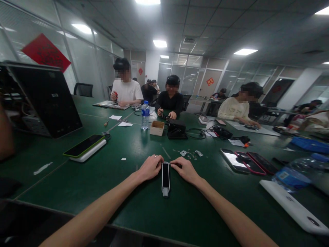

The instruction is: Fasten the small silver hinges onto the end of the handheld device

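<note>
A narrow device with a black face and a light metal frame (166, 176) lies lengthwise before me on the green table (123, 209). A pale block-like end points toward me. At its far end, my left hand (151, 167) pinches the left corner with closed fingers. My right hand (185, 168) pinches the right corner, thumb and forefinger together. Whether a smaller part sits between the fingertips is too small to tell. Just beyond my right hand lie several small metal plates and rings (191, 154).
Ahead stand a water bottle (145, 115) and a small cardboard box (157, 128). Phones lie left (86, 145) and right (234, 160), near a lying bottle (293, 175) and a white device (293, 204). A computer case (46, 99) stands left. Several people work across the table.
</note>
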A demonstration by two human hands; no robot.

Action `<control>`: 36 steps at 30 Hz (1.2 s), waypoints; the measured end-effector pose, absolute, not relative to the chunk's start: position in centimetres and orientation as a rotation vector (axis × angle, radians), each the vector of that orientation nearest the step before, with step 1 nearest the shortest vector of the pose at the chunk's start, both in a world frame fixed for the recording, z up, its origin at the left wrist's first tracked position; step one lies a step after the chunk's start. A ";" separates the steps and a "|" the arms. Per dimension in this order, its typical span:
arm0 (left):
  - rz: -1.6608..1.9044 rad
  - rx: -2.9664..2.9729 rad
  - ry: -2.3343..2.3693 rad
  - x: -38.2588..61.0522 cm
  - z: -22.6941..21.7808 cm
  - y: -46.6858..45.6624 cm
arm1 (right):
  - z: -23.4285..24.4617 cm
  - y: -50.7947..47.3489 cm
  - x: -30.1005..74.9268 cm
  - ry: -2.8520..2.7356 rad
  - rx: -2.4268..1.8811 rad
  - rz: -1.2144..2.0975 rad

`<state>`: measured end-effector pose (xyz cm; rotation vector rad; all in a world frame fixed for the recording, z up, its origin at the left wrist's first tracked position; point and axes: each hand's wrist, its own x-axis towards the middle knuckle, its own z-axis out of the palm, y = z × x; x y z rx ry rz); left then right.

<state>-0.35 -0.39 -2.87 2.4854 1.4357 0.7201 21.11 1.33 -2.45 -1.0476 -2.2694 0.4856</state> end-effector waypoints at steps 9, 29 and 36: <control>0.744 2.520 1.371 -0.3 -3.0 -0.2 | -3.5 1.4 20.5 -2.321 -0.885 0.269; 0.718 2.468 1.465 -0.3 -2.0 -0.7 | -3.1 6.8 32.1 -2.150 -1.636 -0.043; 0.692 2.497 1.480 -0.3 -1.6 -0.9 | -2.7 6.7 30.8 -2.387 -1.569 -0.061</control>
